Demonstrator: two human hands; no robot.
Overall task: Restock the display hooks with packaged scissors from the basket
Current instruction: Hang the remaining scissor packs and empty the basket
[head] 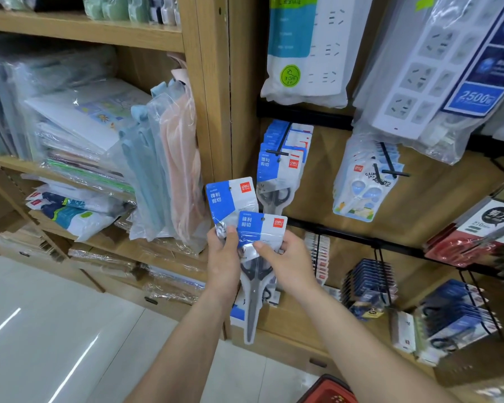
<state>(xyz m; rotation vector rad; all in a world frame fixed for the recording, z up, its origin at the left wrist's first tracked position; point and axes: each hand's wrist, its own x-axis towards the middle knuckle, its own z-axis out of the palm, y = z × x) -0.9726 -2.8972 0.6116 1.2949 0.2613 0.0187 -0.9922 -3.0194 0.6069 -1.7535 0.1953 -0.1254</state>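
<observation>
**We hold two scissors packs just below their hook.**
Our left hand point(223, 258) grips the rear pack point(230, 199). Our right hand point(287, 264) pinches the front pack point(261, 228), which overlaps it. Above, the hook point(277, 152) already carries the same blue packs point(277, 170). Children's scissors point(358, 190) hang to the right, and the red basket point(329, 391) is at the bottom edge.

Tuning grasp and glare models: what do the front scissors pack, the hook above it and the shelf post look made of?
Front pack in the right hand: clear glossy plastic pouch, crinkled with glints; printed blue-white header. Blades: dull grey, likely steel; handles dark, probably plastic. Hook: thin black rod, likely coated metal wire. Shelf post: light wood grain, solid or laminate unclear.
</observation>
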